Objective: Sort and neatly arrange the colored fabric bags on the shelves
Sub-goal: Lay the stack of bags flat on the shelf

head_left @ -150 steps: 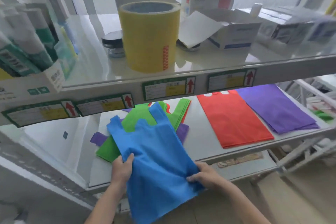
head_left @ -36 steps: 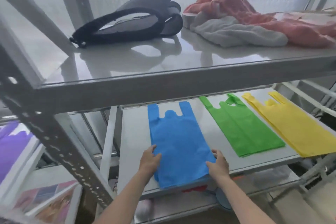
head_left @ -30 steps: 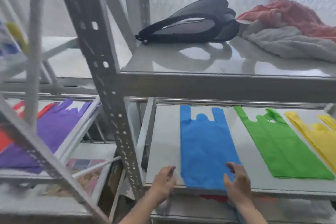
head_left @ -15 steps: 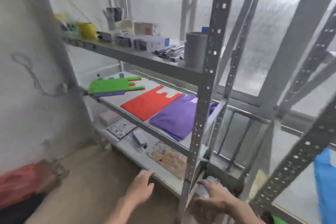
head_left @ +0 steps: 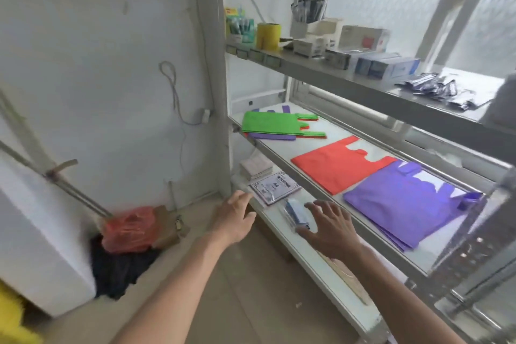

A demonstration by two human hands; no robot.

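Note:
On the middle shelf (head_left: 282,160) lies a mixed pile at the far left, with a green bag (head_left: 268,122) on top and purple and red bags under it. A flat stack of red bags (head_left: 339,167) lies beside it, and a stack of purple bags (head_left: 405,201) at the near right. My left hand (head_left: 234,215) hovers open with its fingers spread near the front edge of the lower shelf. My right hand (head_left: 331,225) hovers open over that shelf, below the middle one. Neither hand holds anything.
The lower shelf (head_left: 315,262) holds a packet of paper (head_left: 275,187), a small blue packet (head_left: 296,212) and folded cloths (head_left: 255,169). The upper shelf carries boxes (head_left: 363,38) and a yellow tape roll (head_left: 268,36). A red plastic bag (head_left: 128,229) and a dark heap sit on the floor by the wall.
The view has swung left from the shelf with the blue, green and yellow bags to this rack. Both hands left the blue bag and now reach forward, empty, toward the lower shelf.

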